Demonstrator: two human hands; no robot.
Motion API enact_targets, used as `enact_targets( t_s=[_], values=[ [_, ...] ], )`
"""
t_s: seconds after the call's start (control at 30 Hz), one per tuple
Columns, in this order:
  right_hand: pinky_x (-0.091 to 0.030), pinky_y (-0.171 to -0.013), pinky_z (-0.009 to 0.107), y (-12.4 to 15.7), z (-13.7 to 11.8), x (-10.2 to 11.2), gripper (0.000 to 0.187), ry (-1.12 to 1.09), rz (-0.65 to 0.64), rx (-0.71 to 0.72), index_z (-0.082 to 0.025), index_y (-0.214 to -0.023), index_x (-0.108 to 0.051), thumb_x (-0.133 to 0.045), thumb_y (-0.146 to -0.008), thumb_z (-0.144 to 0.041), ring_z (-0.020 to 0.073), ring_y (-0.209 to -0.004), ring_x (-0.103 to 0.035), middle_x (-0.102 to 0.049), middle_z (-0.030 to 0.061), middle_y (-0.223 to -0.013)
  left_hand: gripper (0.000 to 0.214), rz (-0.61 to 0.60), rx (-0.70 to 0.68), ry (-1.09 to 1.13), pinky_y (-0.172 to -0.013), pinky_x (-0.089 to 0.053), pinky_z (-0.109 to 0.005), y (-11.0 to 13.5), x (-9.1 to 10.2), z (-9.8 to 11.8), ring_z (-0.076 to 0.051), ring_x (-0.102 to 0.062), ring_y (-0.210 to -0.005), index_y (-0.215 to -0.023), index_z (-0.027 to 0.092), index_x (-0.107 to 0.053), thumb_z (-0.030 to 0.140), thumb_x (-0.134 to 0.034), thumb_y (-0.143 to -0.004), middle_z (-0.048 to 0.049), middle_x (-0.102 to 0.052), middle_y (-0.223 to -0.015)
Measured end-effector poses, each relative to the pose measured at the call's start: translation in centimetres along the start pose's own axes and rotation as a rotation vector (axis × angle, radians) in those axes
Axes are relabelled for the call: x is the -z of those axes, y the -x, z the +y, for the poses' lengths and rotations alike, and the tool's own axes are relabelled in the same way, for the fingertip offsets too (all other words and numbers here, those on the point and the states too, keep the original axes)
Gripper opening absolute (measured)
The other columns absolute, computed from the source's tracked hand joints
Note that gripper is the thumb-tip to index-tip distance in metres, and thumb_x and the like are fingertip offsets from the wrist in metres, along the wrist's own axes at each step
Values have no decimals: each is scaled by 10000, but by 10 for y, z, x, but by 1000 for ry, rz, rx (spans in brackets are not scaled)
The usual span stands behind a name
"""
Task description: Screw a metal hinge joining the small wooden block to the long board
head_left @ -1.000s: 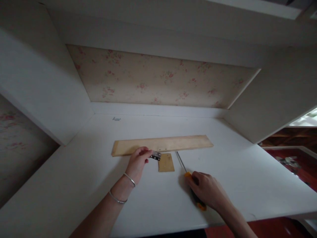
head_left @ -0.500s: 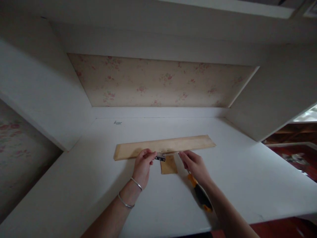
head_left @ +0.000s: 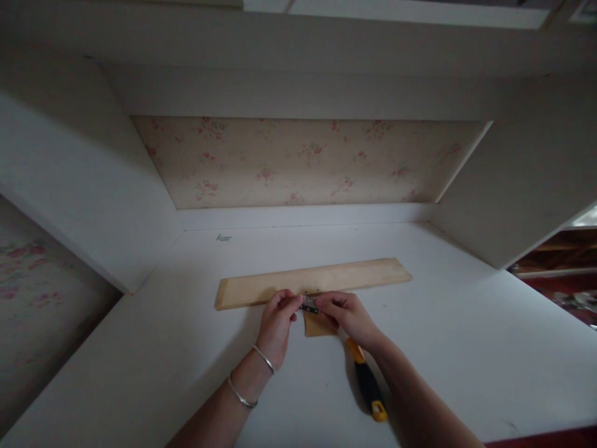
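the metal hinge [head_left: 309, 305] sits between the two hands, so close to both that neither can be called the nearer: the left hand [head_left: 276, 326] pinches its left end between thumb and curled fingers, and the right hand [head_left: 352, 318] has thumb and fingertips drawn together at its right end, apparently pinching it too, though the contact there is small and dim. from the left hand the hinge lies to the right, from the right hand to the left, and its long axis bridges that gap, running roughly along the far edge of the tabletop [head_left: 443, 348] with its right end dipped a little toward the near edge. just beyond it, on the far edge's side, the long wooden board [head_left: 312, 278] lies flat with its own length almost the same way, its right end slightly closer to the far edge than its left; two dark holes [head_left: 306, 292] show in it right above the hinge. on the near edge's side, the small wooden piece [head_left: 318, 326] lies partly covered by the right hand. the screwdriver [head_left: 367, 379] points its handle toward the near edge, across the hinge's line, while its shaft runs up beneath the right palm; whether that palm grips it or it rests on the tabletop, i cannot tell.
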State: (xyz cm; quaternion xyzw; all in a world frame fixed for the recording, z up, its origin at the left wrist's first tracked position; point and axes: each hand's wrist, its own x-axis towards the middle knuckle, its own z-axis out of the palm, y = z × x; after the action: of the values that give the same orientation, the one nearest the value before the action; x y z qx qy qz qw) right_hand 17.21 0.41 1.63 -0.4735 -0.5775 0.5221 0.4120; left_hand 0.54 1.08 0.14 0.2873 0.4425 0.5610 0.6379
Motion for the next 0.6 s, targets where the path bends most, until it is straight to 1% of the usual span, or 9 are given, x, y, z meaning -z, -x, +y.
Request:
enact_targets(
  t_s=[0.07, 0.13, 0.23, 0.37, 0.47, 0.6],
  values=[
    [-310, -482, 235, 2, -1, 1, 237, -43, 33, -11, -171, -677, -634, -580, -790, -372, 88, -488, -418, -526, -24, -551, 317, -33, -4, -12, -586, -365, -218, 1, 0, -2, -105, -521, -682, -824, 189, -596, 338, -777, -611, -4, -587, -791],
    [-321, -481, 237, 4, -2, 2, 228, -99, 64, -37, -164, -686, -641, -596, -772, -371, 90, -480, -443, -555, -15, -565, 269, -93, -10, -53, -557, -352, -216, 2, 0, -2, -102, -495, -643, -814, 186, -620, 373, -741, -664, -2, -568, -740],
    [-330, -474, 239, 5, -3, 4, 242, -161, 91, -55, -152, -700, -649, -614, -761, -384, 90, -465, -468, -582, -5, -586, 283, -198, -29, -202, -532, -343, -230, 5, 0, 0, -114, -468, -595, -843, 173, -673, 417, -707, -703, -14, -559, -677],
    [-327, -465, 237, 5, -1, 6, 290, -173, 105, -37, -144, -685, -647, -621, -761, -423, 83, -455, -462, -576, -5, -582, 298, -307, -114, -377, -534, -348, -248, 8, -1, 1, -134, -469, -579, -859, 180, -709, 441, -691, -715, -30, -580, -675],
    [-327, -465, 235, 4, 3, 7, 323, -158, 113, -38, -139, -718, -662, -621, -764, -455, 82, -467, -457, -574, -3, -588, 280, -345, -165, -454, -519, -326, -253, 9, -1, -2, -137, -455, -547, -767, 191, -699, 464, -639, -759, -18, -535, -595],
    [-330, -470, 237, 3, 5, 8, 322, -154, 114, -33, -149, -738, -670, -621, -769, -466, 81, -465, -447, -573, -9, -586, 314, -344, -152, -496, -496, -293, -255, 9, 1, -7, -134, -428, -512, -683, 198, -662, 491, -601, -779, -2, -487, -535]
  ],
)
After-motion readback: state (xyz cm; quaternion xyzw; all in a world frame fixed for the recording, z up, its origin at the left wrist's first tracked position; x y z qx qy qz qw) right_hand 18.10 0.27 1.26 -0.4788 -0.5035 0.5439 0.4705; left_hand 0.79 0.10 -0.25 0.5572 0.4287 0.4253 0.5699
